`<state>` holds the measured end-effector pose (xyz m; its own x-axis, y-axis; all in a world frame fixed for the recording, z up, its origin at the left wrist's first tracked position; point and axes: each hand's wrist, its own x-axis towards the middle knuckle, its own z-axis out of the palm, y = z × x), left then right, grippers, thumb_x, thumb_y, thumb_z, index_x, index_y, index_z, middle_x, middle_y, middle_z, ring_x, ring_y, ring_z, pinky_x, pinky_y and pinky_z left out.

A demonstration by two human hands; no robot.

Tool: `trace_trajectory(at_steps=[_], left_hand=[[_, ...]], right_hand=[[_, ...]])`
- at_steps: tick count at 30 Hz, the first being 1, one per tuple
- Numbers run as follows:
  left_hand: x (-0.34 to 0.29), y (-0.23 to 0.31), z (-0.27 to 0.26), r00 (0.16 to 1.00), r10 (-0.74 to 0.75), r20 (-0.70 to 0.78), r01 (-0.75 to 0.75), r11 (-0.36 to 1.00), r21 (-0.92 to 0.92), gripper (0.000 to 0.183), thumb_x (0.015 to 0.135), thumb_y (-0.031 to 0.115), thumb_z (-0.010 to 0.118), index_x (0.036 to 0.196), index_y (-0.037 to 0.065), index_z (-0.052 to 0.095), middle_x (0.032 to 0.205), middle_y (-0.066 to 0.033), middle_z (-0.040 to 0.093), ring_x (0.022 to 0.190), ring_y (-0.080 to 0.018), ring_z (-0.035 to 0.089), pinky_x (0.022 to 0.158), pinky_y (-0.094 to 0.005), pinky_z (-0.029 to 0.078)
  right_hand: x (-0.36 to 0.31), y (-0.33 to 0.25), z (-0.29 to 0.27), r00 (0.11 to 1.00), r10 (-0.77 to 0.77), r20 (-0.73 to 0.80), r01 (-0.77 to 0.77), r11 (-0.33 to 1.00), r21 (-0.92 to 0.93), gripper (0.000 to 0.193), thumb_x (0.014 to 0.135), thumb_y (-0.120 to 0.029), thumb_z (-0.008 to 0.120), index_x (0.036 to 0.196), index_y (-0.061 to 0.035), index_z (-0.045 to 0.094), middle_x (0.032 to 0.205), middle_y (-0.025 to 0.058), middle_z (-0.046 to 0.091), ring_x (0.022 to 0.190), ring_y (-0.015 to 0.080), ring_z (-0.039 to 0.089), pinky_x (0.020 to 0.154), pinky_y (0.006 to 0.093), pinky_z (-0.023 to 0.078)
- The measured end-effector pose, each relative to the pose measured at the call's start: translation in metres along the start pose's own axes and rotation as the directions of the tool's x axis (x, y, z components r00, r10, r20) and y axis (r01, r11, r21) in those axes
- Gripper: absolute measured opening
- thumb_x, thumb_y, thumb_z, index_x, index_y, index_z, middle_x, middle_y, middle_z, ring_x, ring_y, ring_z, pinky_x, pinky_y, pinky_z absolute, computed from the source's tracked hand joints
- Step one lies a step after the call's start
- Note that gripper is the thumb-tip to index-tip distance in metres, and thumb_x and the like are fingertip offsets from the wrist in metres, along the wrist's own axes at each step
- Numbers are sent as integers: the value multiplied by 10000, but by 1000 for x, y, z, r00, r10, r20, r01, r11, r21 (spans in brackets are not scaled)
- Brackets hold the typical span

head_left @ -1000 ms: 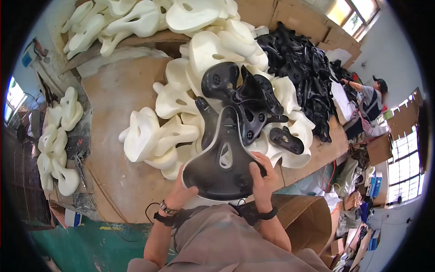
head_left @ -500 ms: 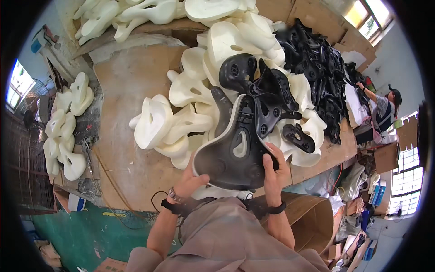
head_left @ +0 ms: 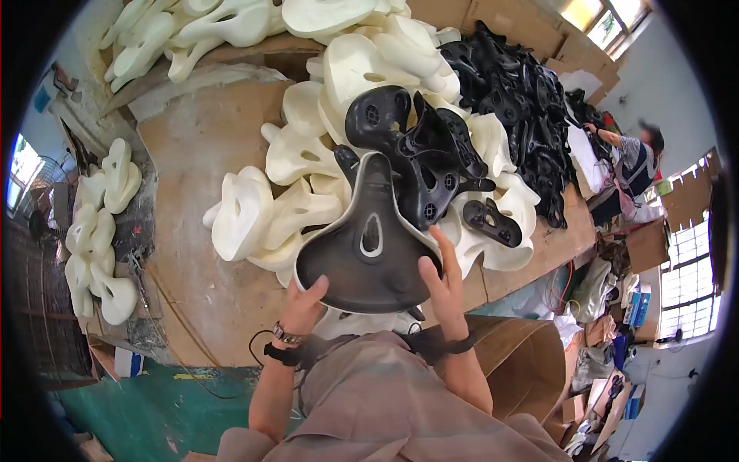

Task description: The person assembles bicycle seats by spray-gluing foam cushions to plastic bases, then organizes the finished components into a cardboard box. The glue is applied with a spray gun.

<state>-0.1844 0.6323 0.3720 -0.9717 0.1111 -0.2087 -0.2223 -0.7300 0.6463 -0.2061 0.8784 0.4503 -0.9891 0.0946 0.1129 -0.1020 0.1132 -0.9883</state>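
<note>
A wide bicycle saddle (head_left: pixel 346 266) is held in front of my body, its nose pointing away from me. Its dark face has a pale rim and a pale-edged oval slot in the middle. My left hand (head_left: pixel 302 306) grips the rear left corner, thumb on the dark face. At the rear right edge is my right hand (head_left: pixel 444 286), thumb against the face and fingers along the side. Just beyond the nose lie black plastic saddle bases (head_left: pixel 431 165), on top of a heap of cream foam saddle pads (head_left: pixel 304 154).
Cardboard (head_left: pixel 200 169) covers the table. More black bases (head_left: pixel 512 115) are piled at the far right, near another person (head_left: pixel 639 158). Several cream pads (head_left: pixel 104 239) lie at the left. A large open cardboard box (head_left: pixel 523 369) stands beside me at the right.
The saddle has swung more upright and slightly left. Its pale rim shows along both sides, and the ribs at its nose are no longer visible. My right hand's fingers have straightened along the edge.
</note>
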Motion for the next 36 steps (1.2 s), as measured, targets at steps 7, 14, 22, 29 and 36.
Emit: trace_trajectory(at_steps=[7, 14, 22, 29, 36], left_hand=[[2, 3, -3, 1000, -12, 1, 12, 999, 47, 614, 955, 158, 701, 1487, 35, 420, 1429, -92, 556, 1285, -235, 557, 1079, -412, 468], [-1, 3, -4, 1000, -5, 16, 5, 1000, -18, 667, 949, 217, 718, 1508, 43, 396, 1456, -89, 531, 1297, -242, 552, 1090, -432, 469], [0, -10, -15, 998, -13, 67, 8, 998, 69, 718, 938, 274, 728, 1513, 41, 365, 1436, -84, 539, 1285, -251, 564, 1036, -422, 521], [-4, -18, 20, 998, 9, -54, -14, 995, -95, 592, 1021, 328, 620, 1488, 39, 398, 1460, -100, 533, 1306, -276, 551, 1097, -487, 467], [9, -18, 34, 964, 70, -255, -137, 957, -255, 573, 994, 211, 670, 1484, 43, 425, 1482, -99, 507, 1335, -300, 512, 1149, -472, 419]], right_hand=[[-1, 11, -14, 975, 91, 203, -112, 990, 92, 778, 937, -336, 730, 1519, 43, 379, 1480, 166, 483, 1357, 231, 469, 1153, 358, 337], [-3, -2, -22, 932, 15, 361, -101, 970, 221, 850, 930, -299, 744, 1574, 26, 294, 1534, 165, 430, 1428, 222, 391, 1174, 348, 308], [2, 14, -17, 994, 0, 111, 14, 992, -127, 460, 1046, -206, 526, 1460, -5, 516, 774, -48, 478, 698, 50, 382, 622, 215, 323], [-4, 16, 12, 998, -20, -64, 17, 998, -61, 405, 1033, -124, 498, 1393, 58, 531, 1285, 139, 644, 1135, 171, 599, 988, 294, 462], [-22, 34, 9, 884, -158, 440, 98, 983, 156, 787, 916, -204, 759, 1532, -45, 297, 1568, 214, 345, 1433, 333, 410, 1171, 474, 346]])
